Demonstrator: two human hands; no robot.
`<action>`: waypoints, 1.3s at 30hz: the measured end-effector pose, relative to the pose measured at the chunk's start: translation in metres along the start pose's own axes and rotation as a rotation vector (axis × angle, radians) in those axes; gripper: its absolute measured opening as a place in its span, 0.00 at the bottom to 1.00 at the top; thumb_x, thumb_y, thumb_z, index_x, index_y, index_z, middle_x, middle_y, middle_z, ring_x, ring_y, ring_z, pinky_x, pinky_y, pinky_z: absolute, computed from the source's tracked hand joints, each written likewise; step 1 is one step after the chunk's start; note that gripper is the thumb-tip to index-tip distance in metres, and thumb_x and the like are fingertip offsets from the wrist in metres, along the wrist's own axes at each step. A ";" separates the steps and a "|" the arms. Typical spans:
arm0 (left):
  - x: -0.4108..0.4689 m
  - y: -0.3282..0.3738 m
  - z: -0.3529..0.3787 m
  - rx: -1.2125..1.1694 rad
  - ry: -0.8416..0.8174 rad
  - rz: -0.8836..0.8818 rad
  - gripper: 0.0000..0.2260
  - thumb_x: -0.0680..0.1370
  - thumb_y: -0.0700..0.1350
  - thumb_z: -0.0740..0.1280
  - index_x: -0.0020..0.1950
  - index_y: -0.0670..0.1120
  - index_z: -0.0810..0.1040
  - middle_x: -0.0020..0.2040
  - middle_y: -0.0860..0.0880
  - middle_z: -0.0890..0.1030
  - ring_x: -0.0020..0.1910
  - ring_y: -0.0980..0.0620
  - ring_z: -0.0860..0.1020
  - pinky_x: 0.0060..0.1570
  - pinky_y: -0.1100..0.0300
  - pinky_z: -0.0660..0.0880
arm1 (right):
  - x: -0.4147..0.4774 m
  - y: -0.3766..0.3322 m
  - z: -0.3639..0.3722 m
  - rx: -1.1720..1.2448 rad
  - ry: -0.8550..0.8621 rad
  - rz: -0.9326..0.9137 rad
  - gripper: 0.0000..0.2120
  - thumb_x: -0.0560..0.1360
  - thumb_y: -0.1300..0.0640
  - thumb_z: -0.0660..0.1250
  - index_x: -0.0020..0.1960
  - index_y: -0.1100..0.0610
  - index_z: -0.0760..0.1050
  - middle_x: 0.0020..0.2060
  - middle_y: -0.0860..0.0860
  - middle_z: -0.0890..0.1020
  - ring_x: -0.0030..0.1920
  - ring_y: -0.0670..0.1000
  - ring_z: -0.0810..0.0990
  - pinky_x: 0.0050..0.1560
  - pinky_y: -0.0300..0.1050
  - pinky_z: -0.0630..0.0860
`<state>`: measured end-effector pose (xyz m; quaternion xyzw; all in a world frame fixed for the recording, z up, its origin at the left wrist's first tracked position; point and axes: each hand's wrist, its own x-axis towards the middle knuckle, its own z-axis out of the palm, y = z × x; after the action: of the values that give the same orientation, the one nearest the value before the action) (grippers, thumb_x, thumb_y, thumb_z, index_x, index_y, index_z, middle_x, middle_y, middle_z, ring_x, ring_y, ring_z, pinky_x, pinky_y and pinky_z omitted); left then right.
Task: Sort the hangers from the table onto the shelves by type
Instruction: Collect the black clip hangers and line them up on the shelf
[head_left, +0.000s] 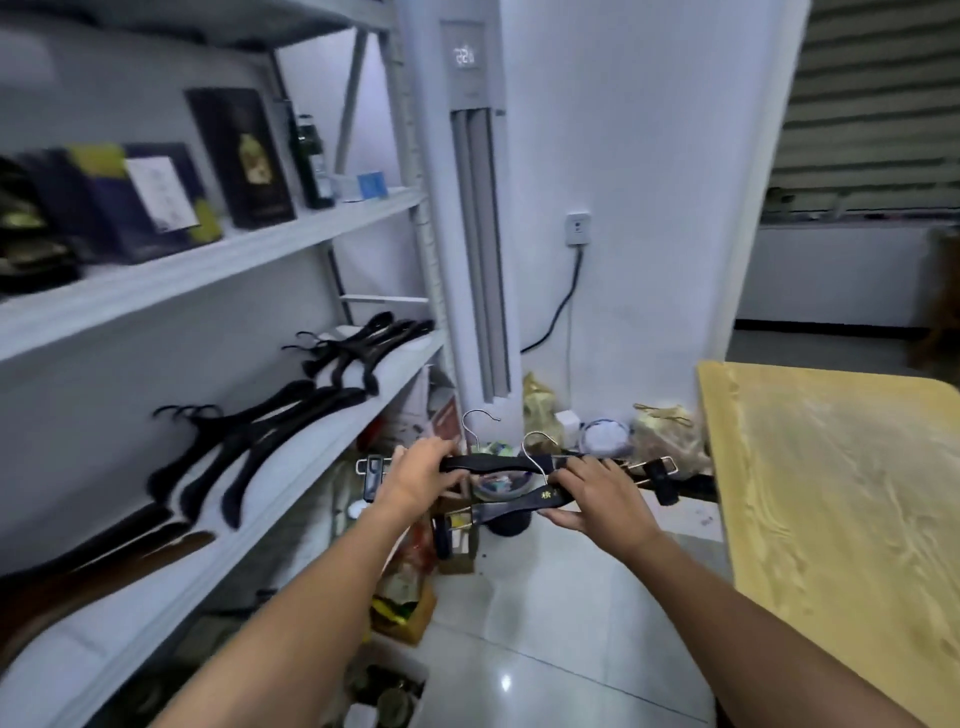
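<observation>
Here, two clip hangers (492, 463), black bars with silver wire hooks and clips at the ends, are held level in mid-air just below the middle of the view, between the shelves and the table. One bar lies above; the second, with a gold mark, slants just beneath it towards seven o'clock.

The left hand (422, 477) grips the upper bar near its nine o'clock end, fingers curled over the top. The right hand (597, 499) holds the bundle at its three o'clock side, with fingers laid across the bars and the thumb underneath, pinching them.

At nine o'clock of the hangers runs the middle shelf (322, 457). Moulded black hangers (260, 436) lie on it in two clusters, one near and one farther along towards eleven o'clock. Brown hangers (119, 566) lie at its eight o'clock end.

The yellow wood-grain table (831, 519) fills the three to five o'clock side, and its near corner is just beside the hangers' right clip.

Farther out, the upper shelf (260, 249) at ten o'clock carries dark boxes (241, 156) and a bottle (310, 161). A white tower air conditioner (472, 234) stands at twelve o'clock. Bags (665, 436) sit on the tiled floor (519, 623) behind the hangers.
</observation>
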<state>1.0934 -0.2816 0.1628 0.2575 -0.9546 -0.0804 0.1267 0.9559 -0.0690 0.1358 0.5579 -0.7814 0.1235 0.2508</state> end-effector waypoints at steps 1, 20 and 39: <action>-0.015 -0.014 -0.006 0.009 0.004 -0.025 0.13 0.77 0.55 0.65 0.56 0.49 0.77 0.54 0.51 0.78 0.59 0.50 0.73 0.55 0.53 0.65 | 0.003 -0.018 0.000 0.008 -0.010 -0.014 0.18 0.61 0.40 0.77 0.38 0.53 0.79 0.34 0.48 0.79 0.35 0.51 0.79 0.35 0.42 0.76; -0.325 -0.223 -0.123 0.077 0.165 -0.486 0.12 0.77 0.53 0.65 0.57 0.48 0.76 0.54 0.51 0.79 0.59 0.49 0.73 0.54 0.52 0.66 | 0.028 -0.340 -0.035 0.228 -0.053 -0.423 0.18 0.70 0.40 0.70 0.48 0.54 0.80 0.40 0.50 0.80 0.42 0.52 0.80 0.42 0.45 0.75; -0.570 -0.315 -0.163 0.118 0.264 -0.981 0.14 0.77 0.55 0.65 0.59 0.50 0.75 0.58 0.52 0.78 0.61 0.51 0.73 0.60 0.51 0.65 | 0.029 -0.581 -0.043 0.461 0.050 -0.842 0.19 0.64 0.39 0.75 0.43 0.54 0.81 0.37 0.49 0.81 0.38 0.51 0.81 0.38 0.43 0.77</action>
<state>1.7638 -0.2731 0.1355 0.6900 -0.7001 -0.0430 0.1786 1.5018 -0.2741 0.1369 0.8637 -0.4337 0.1949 0.1674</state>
